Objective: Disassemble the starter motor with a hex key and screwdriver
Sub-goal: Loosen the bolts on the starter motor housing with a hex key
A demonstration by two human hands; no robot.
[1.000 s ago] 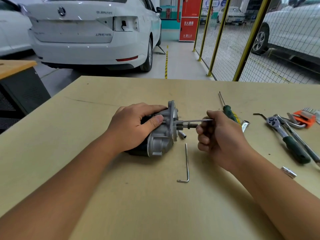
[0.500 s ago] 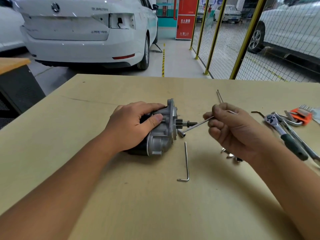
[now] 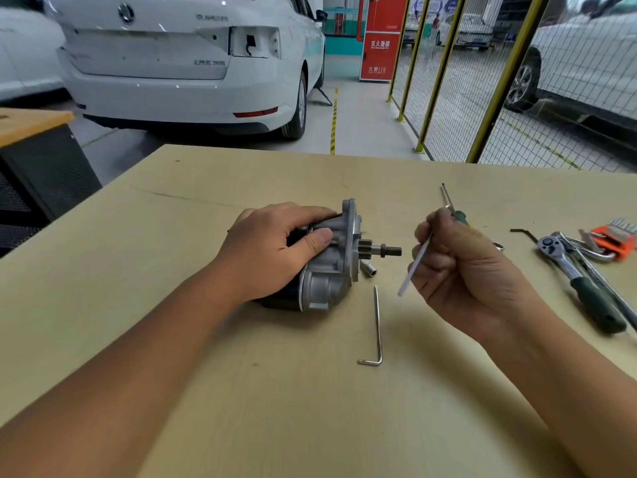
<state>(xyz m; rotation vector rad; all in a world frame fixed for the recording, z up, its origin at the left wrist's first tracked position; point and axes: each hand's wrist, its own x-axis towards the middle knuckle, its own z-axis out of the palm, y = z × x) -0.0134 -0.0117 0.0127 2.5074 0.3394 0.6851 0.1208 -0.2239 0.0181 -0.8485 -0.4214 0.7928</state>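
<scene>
The starter motor (image 3: 331, 270) lies on its side on the wooden table (image 3: 172, 236), its pinion shaft (image 3: 386, 250) pointing right. My left hand (image 3: 275, 250) grips the motor's body, thumb on the silver housing. My right hand (image 3: 462, 263) is raised to the right of the shaft and holds a thin silver hex key (image 3: 413, 263), its free end angled down and to the left, clear of the motor. A second hex key (image 3: 377, 326) lies flat in front of the motor. A green-handled screwdriver (image 3: 451, 205) lies behind my right hand, partly hidden.
A small socket (image 3: 368, 269) lies by the motor's flange. At the right are a green-handled ratchet (image 3: 582, 284), a black hex key (image 3: 524, 232) and an orange hex key set (image 3: 613, 236). Beyond the table stand white cars and a yellow mesh fence.
My right hand has drawn the hex key away from the motor's flange, to the right and up, and tilted its tip downward. My left hand keeps its grip on the motor.
</scene>
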